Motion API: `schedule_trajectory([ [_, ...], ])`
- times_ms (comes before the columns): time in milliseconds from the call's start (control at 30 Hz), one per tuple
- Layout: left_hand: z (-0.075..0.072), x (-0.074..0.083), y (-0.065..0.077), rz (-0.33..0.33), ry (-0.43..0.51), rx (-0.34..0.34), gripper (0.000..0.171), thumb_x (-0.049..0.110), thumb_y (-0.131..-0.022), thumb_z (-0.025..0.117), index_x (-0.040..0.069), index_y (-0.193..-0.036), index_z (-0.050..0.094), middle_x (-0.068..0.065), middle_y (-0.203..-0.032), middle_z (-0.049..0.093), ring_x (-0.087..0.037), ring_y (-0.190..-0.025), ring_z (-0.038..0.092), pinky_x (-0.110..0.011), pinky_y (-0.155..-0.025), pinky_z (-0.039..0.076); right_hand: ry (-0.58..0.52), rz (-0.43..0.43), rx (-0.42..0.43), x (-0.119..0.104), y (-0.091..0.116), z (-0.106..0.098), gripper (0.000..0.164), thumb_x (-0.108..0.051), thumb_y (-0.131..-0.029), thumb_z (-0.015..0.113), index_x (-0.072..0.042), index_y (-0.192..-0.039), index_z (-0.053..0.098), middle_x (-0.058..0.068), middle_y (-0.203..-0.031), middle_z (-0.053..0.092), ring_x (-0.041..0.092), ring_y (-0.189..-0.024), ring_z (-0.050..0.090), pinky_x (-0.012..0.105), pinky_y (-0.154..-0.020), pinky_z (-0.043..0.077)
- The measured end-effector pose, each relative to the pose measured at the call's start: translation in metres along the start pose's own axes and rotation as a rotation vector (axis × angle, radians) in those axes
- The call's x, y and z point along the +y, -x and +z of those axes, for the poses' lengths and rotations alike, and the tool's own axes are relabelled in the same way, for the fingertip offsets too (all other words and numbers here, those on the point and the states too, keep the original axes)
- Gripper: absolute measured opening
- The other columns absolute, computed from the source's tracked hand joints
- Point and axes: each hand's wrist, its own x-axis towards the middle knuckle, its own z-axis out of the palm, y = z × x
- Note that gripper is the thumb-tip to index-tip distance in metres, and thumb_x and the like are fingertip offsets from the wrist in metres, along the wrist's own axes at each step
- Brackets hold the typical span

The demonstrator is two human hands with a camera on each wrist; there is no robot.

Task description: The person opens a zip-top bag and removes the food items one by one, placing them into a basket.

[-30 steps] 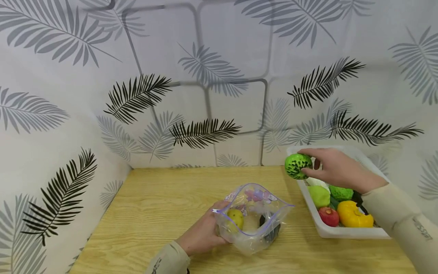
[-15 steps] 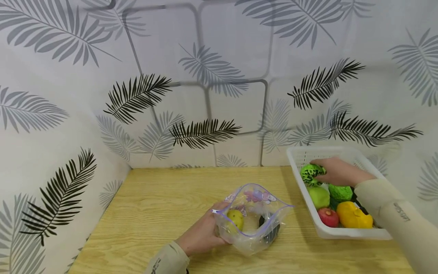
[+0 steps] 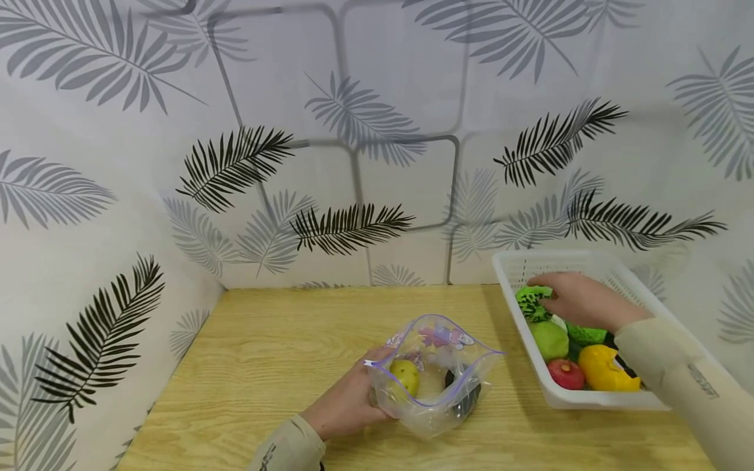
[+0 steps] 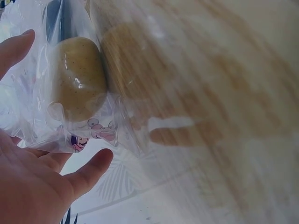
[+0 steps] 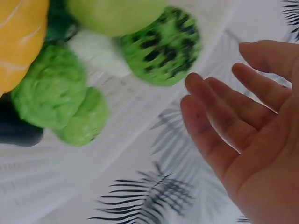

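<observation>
A clear zip bag (image 3: 432, 418) with a purple seal stands open-mouthed on the table, a yellow potato (image 3: 405, 377) and a dark object (image 3: 468, 398) inside. My left hand (image 3: 350, 399) holds the bag's left side between thumb and fingers; the left wrist view shows the potato (image 4: 80, 77) through the plastic. In the white basket (image 3: 550, 398), a round green vegetable with dark mottling (image 3: 530, 304) lies at the back left. Over it is my right hand (image 3: 580, 297); in the right wrist view its fingers are extended, slightly apart from the mottled vegetable (image 5: 161, 49).
The basket also holds a green apple-like fruit (image 3: 550, 339), a red fruit (image 3: 566, 373), a yellow pepper (image 3: 607, 369), a leafy green vegetable (image 3: 586, 333) and a white piece (image 5: 100, 53). A leaf-patterned curtain (image 3: 383, 183) hangs behind the wooden table (image 3: 294, 340).
My right hand has carried the mottled green vegetable from above the basket's left rim down into the basket and let go of it. The left hand and bag have stayed in place.
</observation>
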Motion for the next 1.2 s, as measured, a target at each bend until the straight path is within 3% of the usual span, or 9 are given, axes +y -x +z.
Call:
schedule_trajectory([
  [100, 0.000, 0.000, 0.001, -0.007, 0.012, 0.000, 0.097, 0.043, -0.071, 0.078, 0.028, -0.150, 0.024, 0.006, -0.148, 0.028, -0.012, -0.130, 0.026, -0.046, -0.105, 0.036, 0.006, -0.096, 0.090, -0.029, 0.006, -0.005, 0.034, -0.012, -0.089, 0.063, -0.006, -0.122, 0.062, 0.011, -0.114, 0.066, 0.017, -0.085, 0.061, 0.047, -0.074, 0.056],
  [267, -0.002, -0.001, 0.001, -0.006, 0.007, 0.004, 0.096, 0.045, -0.071, 0.078, 0.026, -0.150, 0.026, 0.005, -0.149, 0.028, -0.013, -0.130, 0.026, -0.046, -0.105, 0.035, 0.007, -0.353, 0.234, -0.081, 0.015, -0.013, 0.021, -0.010, -0.088, 0.064, -0.011, -0.108, 0.070, -0.002, -0.099, 0.070, 0.006, -0.080, 0.058, 0.036, -0.069, 0.057],
  [367, -0.002, 0.000, 0.001, 0.002, -0.008, -0.002, 0.092, 0.046, -0.072, 0.078, 0.028, -0.148, 0.030, 0.004, -0.150, 0.027, -0.014, -0.131, 0.025, -0.046, -0.106, 0.035, -0.037, -0.481, 0.234, -0.109, 0.019, -0.014, 0.018, -0.010, -0.089, 0.063, -0.014, -0.105, 0.070, -0.008, -0.095, 0.069, 0.000, -0.079, 0.056, 0.032, -0.064, 0.056],
  [467, -0.003, 0.001, 0.001, 0.005, -0.014, -0.005, 0.090, 0.046, -0.072, 0.077, 0.029, -0.147, 0.032, 0.005, -0.150, 0.027, -0.014, -0.131, 0.025, -0.047, -0.105, 0.035, -0.068, -0.570, 0.181, -0.133, 0.021, -0.012, 0.018, -0.011, -0.090, 0.061, -0.018, -0.104, 0.069, -0.011, -0.096, 0.067, -0.002, -0.079, 0.055, 0.029, -0.062, 0.055],
  [633, -0.003, 0.002, -0.001, 0.002, -0.010, -0.007, 0.092, 0.040, -0.071, 0.080, 0.030, -0.148, 0.030, 0.006, -0.149, 0.027, -0.013, -0.131, 0.025, -0.046, -0.105, 0.035, -0.042, -0.621, 0.051, -0.164, 0.017, 0.004, 0.018, -0.013, -0.090, 0.061, -0.019, -0.105, 0.069, -0.008, -0.098, 0.067, 0.001, -0.085, 0.056, 0.029, -0.068, 0.055],
  [800, -0.003, 0.003, -0.002, -0.012, 0.005, -0.013, 0.099, 0.037, -0.070, 0.081, 0.027, -0.150, 0.024, 0.006, -0.149, 0.027, -0.012, -0.129, 0.026, -0.044, -0.105, 0.036, 0.016, -0.647, -0.050, -0.178, 0.004, 0.029, 0.020, -0.012, -0.089, 0.064, -0.014, -0.109, 0.068, -0.004, -0.106, 0.067, 0.011, -0.098, 0.057, 0.034, -0.076, 0.055],
  [967, -0.002, 0.002, -0.001, 0.025, -0.027, -0.016, 0.096, 0.039, -0.072, 0.079, 0.022, -0.150, 0.025, 0.004, -0.150, 0.025, -0.012, -0.131, 0.023, -0.044, -0.105, 0.037, 0.115, -0.650, -0.057, -0.188, -0.013, 0.054, 0.029, -0.013, -0.088, 0.062, -0.013, -0.117, 0.064, -0.002, -0.113, 0.066, 0.021, -0.115, 0.049, 0.047, -0.092, 0.049],
  [1133, -0.001, 0.002, -0.001, 0.048, -0.038, -0.023, 0.097, 0.044, -0.074, 0.078, 0.016, -0.150, 0.024, 0.002, -0.152, 0.022, -0.013, -0.133, 0.020, -0.045, -0.106, 0.035, 0.169, -0.733, -0.047, -0.191, -0.027, 0.073, 0.048, -0.013, -0.080, 0.069, -0.008, -0.126, 0.058, 0.003, -0.119, 0.063, 0.012, -0.111, 0.051, 0.047, -0.102, 0.039],
  [1200, -0.001, 0.003, 0.000, 0.042, -0.035, -0.024, 0.101, 0.045, -0.074, 0.078, 0.016, -0.152, 0.020, 0.001, -0.153, 0.022, -0.013, -0.133, 0.020, -0.045, -0.106, 0.035, 0.181, -0.728, -0.064, -0.190, -0.031, 0.078, 0.054, -0.015, -0.078, 0.071, -0.008, -0.130, 0.055, 0.003, -0.123, 0.061, 0.015, -0.111, 0.051, 0.049, -0.101, 0.040],
])
